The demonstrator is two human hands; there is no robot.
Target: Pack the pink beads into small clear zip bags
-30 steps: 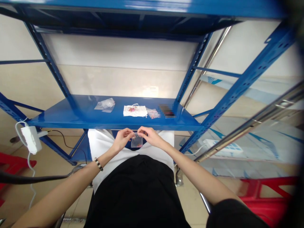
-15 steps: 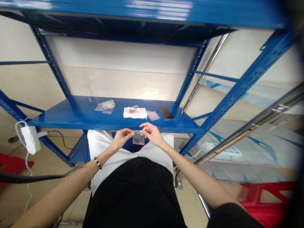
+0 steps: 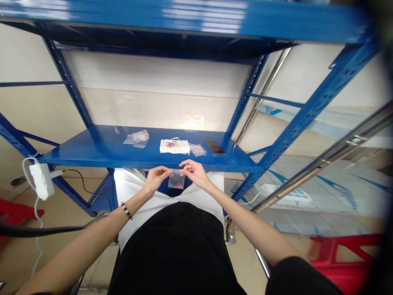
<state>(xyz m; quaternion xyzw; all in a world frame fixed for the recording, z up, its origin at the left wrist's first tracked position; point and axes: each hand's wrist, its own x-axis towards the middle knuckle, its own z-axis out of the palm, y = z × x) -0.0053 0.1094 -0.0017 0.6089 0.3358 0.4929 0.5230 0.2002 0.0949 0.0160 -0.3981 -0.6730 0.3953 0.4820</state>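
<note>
A small clear zip bag (image 3: 176, 181) hangs between my hands just in front of the shelf edge, with a few pink-red bits at its bottom. My left hand (image 3: 157, 178) pinches the bag's top left corner between thumb and finger. At the top right corner, my right hand (image 3: 194, 173) pinches the bag too. Behind them on the blue shelf (image 3: 107, 153) lies a white cloth pouch (image 3: 183, 146) with pink-red beads (image 3: 170, 144) on top. Right beside the pouch is another clear bag (image 3: 196, 150) with reddish bits inside.
Flat clear bags (image 3: 137, 138) lie in a pile on the shelf's left. A dark, blurred-out object (image 3: 215, 146) is at its right. A white power strip (image 3: 41, 180) hangs by the left post. Red stools (image 3: 344, 258) stand on both sides below.
The zip bag has shifted slightly left and tilted a little. My right fingers have moved a bit closer along its top edge. The things on the shelf stay put.
</note>
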